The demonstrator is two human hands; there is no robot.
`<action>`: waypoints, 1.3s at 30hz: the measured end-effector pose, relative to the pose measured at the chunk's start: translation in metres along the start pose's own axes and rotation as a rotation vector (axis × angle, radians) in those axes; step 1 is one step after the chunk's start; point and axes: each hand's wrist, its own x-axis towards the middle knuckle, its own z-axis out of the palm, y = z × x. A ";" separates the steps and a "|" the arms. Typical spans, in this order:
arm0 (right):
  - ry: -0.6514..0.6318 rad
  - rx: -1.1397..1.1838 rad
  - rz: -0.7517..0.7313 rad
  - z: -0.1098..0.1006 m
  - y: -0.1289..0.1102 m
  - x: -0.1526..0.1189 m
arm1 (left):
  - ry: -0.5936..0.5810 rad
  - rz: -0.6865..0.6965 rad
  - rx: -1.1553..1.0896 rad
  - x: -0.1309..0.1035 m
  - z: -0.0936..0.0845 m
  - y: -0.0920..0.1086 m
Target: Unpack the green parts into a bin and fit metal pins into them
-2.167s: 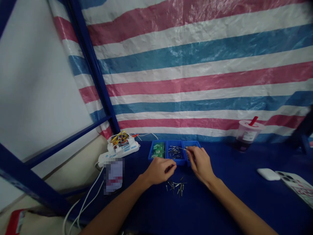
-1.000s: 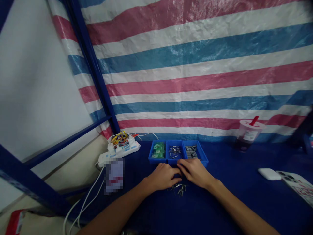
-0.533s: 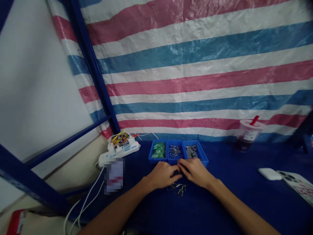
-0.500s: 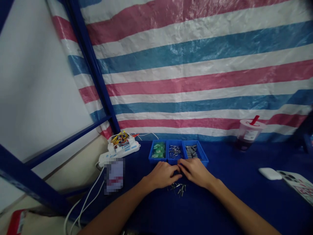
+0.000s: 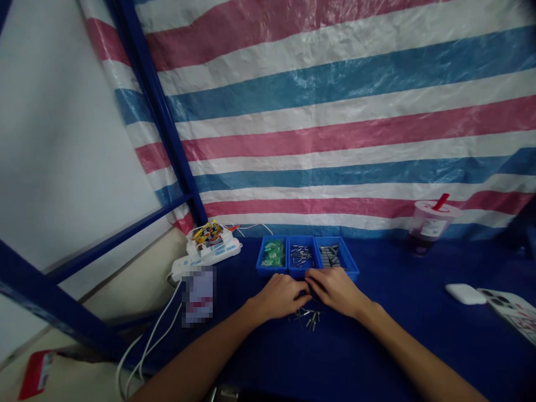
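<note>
My left hand [image 5: 285, 295] and my right hand [image 5: 333, 287] meet fingertip to fingertip just in front of three blue bins. Both are closed in a pinch; whatever lies between the fingers is hidden or too small to make out. Several thin metal pins [image 5: 312, 320] lie loose on the blue table under my hands. The left bin [image 5: 258, 258] holds small green pieces [image 5: 273, 254] in clear plastic. Thin metal pins [image 5: 300, 255] fill the middle bin [image 5: 296, 272]. Grey rod-like pieces [image 5: 329, 255] lie in the right bin [image 5: 349, 262], partly behind my right hand.
A white power strip [image 5: 213, 259] with cables [image 5: 151, 346] and a box of colourful packets [image 5: 209, 234] stands at left, near a blurred packet [image 5: 200, 296]. At right are a lidded drink cup [image 5: 431, 226], a white case [image 5: 465, 293] and a phone [image 5: 508, 312]. Striped sheeting [image 5: 335, 139] hangs behind.
The view has shifted slightly. My hands keep nearly the same pinched pose in front of the bins, and the loose pins look unmoved.
</note>
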 end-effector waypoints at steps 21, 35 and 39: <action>-0.004 0.012 0.001 -0.002 0.000 0.000 | 0.023 0.009 -0.040 0.001 -0.004 0.005; 0.041 0.002 0.014 -0.008 -0.002 0.001 | 0.295 -0.099 -0.181 -0.001 -0.013 -0.004; 0.034 0.007 0.014 -0.007 -0.001 0.001 | 0.340 -0.127 -0.196 -0.001 -0.015 -0.005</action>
